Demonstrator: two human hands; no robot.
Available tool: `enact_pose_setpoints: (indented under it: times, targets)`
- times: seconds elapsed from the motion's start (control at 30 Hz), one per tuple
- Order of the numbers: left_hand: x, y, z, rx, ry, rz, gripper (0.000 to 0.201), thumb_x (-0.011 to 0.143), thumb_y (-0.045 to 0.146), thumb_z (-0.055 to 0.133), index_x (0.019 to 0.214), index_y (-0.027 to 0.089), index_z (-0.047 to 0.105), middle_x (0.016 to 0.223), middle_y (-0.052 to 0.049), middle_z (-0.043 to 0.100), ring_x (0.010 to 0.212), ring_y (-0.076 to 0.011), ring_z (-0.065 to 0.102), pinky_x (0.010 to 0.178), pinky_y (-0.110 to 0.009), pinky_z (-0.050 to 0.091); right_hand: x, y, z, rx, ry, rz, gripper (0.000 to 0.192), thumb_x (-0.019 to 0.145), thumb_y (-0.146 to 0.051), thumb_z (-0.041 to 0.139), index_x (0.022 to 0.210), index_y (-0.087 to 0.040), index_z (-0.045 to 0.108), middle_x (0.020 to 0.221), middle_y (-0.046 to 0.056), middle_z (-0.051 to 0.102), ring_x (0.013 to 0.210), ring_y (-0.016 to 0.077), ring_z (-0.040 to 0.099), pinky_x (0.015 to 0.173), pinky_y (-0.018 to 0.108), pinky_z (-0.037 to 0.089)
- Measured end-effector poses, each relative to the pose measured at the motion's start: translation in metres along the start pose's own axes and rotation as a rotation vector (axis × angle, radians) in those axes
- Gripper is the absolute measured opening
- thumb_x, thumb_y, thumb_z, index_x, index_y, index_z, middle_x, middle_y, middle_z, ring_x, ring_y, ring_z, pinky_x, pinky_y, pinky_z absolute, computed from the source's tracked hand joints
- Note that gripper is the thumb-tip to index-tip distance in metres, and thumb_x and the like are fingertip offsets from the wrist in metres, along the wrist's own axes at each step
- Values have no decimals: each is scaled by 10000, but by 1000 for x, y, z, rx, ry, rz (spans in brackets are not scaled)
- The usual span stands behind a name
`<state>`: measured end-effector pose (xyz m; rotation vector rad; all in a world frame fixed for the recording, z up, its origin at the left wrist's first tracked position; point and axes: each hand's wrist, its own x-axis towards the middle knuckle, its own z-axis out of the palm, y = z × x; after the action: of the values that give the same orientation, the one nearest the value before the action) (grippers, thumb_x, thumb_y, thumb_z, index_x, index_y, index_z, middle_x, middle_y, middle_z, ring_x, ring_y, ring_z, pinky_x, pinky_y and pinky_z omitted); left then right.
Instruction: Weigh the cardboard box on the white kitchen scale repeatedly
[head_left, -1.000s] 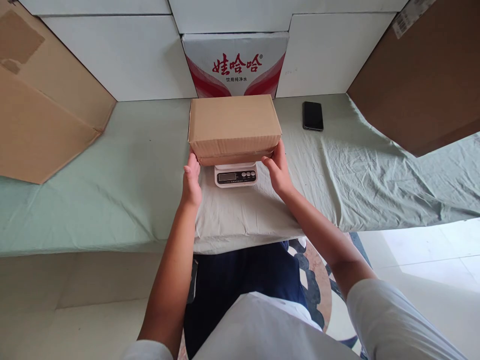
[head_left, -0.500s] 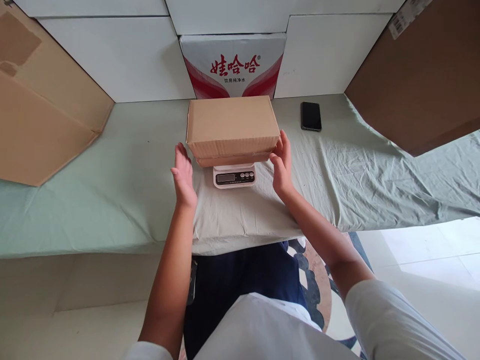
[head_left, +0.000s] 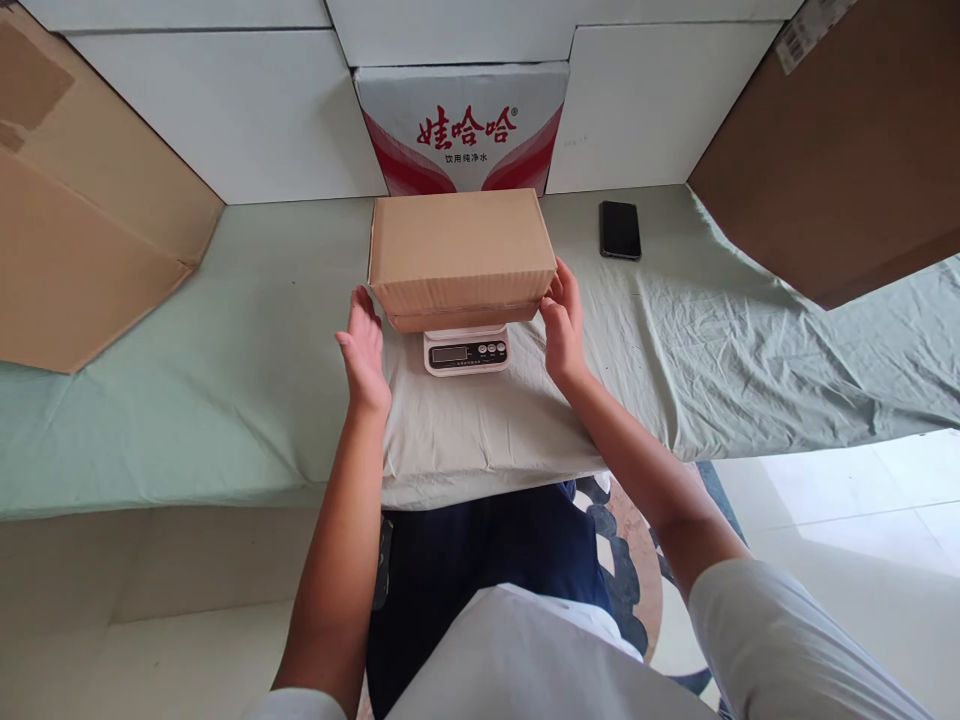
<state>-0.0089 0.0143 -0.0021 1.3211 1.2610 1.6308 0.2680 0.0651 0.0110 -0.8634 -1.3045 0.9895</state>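
Note:
A closed brown cardboard box (head_left: 463, 240) rests on a small white kitchen scale (head_left: 466, 352), whose dark display and round buttons show in front of it. The scale's platform is hidden beneath the box. My left hand (head_left: 364, 350) is held upright just left of the box, fingers straight and thumb out, with nothing in it. At the box's right front corner is my right hand (head_left: 564, 325), fingers apart and partly hidden behind the edge. It is at or very near the cardboard; whether it touches, I cannot tell.
A black phone (head_left: 620, 230) lies right of the box on the green cloth (head_left: 247, 350). Behind stands a white and red carton (head_left: 465, 125) against white panels (head_left: 210, 115). Large cardboard pieces stand at the left (head_left: 97, 230) and right (head_left: 840, 160).
Almost nothing differs. The whole view has shifted very slightly left, and my hands stay beside the box, which remains on the scale.

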Motion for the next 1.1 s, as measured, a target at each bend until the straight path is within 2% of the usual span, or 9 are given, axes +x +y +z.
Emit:
enact_pose_setpoints:
  times: [0.13,0.33,0.53,0.67,0.9,1.1]
  targets:
    - [0,1,-1,-18,5,-7,967,883,889,39,1634,374,363,1781,4,270,1670,-235,189,1367,-456,192,0,-2,1,42,11,12,699,844,-702,610,1444,-389,435,1647,21,456,1579,312,397,1318,605,351]
    - [0,2,-1,-44,14,-13,943,900,879,74,1628,364,380,1779,1,277,1669,-229,199,1366,-450,198,2,1,0,-20,-14,-3,714,861,-736,547,1468,-386,410,1659,22,453,1566,301,417,1290,594,391]
    - [0,3,-1,-25,12,-9,958,892,883,51,1626,365,382,1776,-3,286,1669,-233,197,1367,-452,196,2,-3,2,21,-9,-1,711,836,-719,579,1439,-363,455,1609,44,520,1529,317,464,1267,601,416]
    - [-2,2,0,-32,11,-11,918,914,859,59,1621,376,390,1773,10,293,1665,-224,211,1367,-447,206,1,-3,2,-12,-32,0,672,880,-688,523,1464,-371,419,1617,39,506,1528,299,458,1266,599,410]
    - [-2,2,1,-53,21,-20,904,915,865,92,1608,380,410,1771,14,297,1666,-223,212,1370,-462,198,3,2,-1,37,-7,6,687,849,-678,579,1443,-365,437,1602,46,519,1527,306,460,1276,615,388]
    - [-4,9,5,-55,16,-11,957,902,885,110,1621,326,403,1767,-42,311,1664,-246,219,1369,-450,201,5,5,-2,47,16,20,725,813,-721,599,1430,-373,448,1615,37,512,1543,310,451,1291,621,377]
